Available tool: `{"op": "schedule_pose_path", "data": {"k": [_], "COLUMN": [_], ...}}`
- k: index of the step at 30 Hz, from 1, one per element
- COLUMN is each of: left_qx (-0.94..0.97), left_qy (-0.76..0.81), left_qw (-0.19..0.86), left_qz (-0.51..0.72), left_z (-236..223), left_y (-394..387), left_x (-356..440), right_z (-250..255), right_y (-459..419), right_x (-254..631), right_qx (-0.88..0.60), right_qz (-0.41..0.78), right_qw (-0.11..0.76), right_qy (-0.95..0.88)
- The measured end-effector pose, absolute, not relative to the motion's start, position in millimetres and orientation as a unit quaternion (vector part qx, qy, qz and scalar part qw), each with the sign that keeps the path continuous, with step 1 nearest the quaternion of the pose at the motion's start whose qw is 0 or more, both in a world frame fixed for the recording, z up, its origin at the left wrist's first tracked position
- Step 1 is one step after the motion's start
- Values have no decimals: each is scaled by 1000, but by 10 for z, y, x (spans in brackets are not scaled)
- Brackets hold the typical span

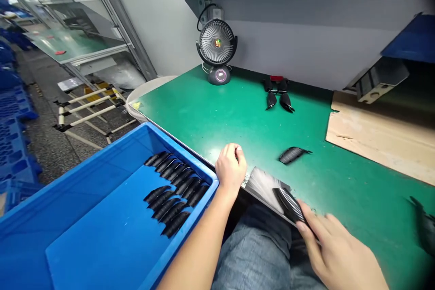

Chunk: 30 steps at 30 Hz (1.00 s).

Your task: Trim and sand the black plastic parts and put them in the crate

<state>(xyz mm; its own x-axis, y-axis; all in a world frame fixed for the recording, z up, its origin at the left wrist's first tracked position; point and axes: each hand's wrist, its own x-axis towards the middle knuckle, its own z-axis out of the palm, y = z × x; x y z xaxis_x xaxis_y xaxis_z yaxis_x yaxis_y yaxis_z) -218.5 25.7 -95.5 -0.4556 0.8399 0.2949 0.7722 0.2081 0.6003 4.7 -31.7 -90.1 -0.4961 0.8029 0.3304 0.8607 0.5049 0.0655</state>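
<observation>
Right hand (pixel 335 245), black part (pixel 288 205) at table (pixel 353 181) edge, room beyond

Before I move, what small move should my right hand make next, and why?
Probably the right hand should lift the ribbed black piece toward the blue bin, near the shorter row. The fingers grip that piece beside the bin, and similar dark pieces lie inside in two rows.

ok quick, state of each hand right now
Left hand: closed in a loose fist, nothing visible in it.
Right hand: closed, holding a curved black ribbed piece.
</observation>
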Motion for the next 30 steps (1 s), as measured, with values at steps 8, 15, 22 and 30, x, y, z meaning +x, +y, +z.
{"op": "schedule_pose_path", "data": {"k": [8, 15, 22, 30], "left_qx": [518, 519, 522, 521], "left_qy": [773, 772, 771, 773], "left_qw": [44, 36, 29, 29], "left_qz": [364, 365, 363, 360], "left_z": [-950, -968, -970, -966], "left_y": [268, 257, 255, 246], "left_x": [-2192, -2192, -2208, -2209], "right_z": [-719, -658, -706, -773], "right_y": [-275, -303, -353, -239], "right_x": [-36, -158, -204, -45], "right_qx": [-442, -399, -421, -500], "right_qz": [-104, -129, -157, -33], "right_qw": [123, 100, 97, 59], "right_qy": [-882, -902, -888, -863]}}
